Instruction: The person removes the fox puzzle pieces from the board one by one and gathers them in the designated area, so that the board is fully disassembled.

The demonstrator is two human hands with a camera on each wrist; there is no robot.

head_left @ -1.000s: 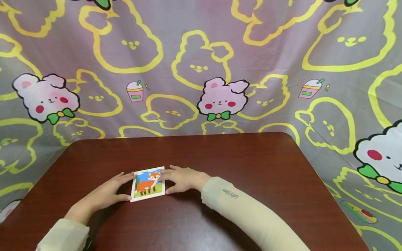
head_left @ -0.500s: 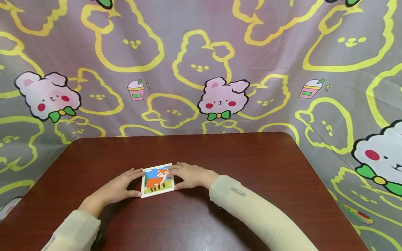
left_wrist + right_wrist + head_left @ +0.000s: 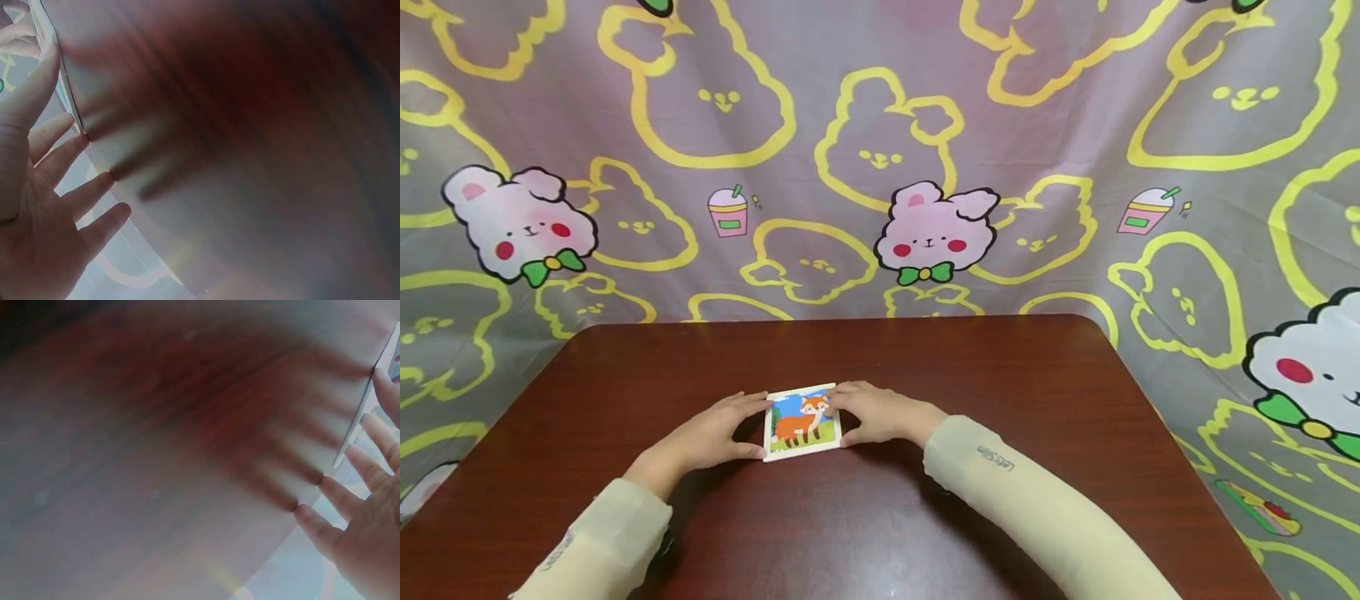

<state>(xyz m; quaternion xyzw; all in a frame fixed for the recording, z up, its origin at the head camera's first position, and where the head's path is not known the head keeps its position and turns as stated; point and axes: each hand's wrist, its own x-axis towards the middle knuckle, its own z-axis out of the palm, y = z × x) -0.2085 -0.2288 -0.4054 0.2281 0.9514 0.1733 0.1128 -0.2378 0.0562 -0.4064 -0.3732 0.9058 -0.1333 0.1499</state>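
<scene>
Two bare hands at a square picture tile on a tabletop. The tile (image 3: 803, 423) shows an orange fox before blue sky and green grass, framed by a white border; it is set slightly left of centre on the dark reddish-brown tabletop (image 3: 880, 517), between the hands and turned a little askew. The left hand (image 3: 711, 433) is open, its fingers extended and spread, with the thumb touching the near left corner and fingertips meeting the left edge farther back. The right hand (image 3: 883, 414) is likewise open at the opposite side, the thumb by the near right corner and a finger reaching over the border beside the fox's head. In the dim, blurred wrist views the tile appears to lie flat, seen there only as a thin pale edge, with finger shadows cast across the tabletop. Cream sleeves (image 3: 1037, 500) cover both forearms, the right one bearing dark lettering. Behind stands a grey cloth backdrop (image 3: 820, 50) printed with yellow animal outlines, white rabbit faces with green bows, and pink drink cups
</scene>
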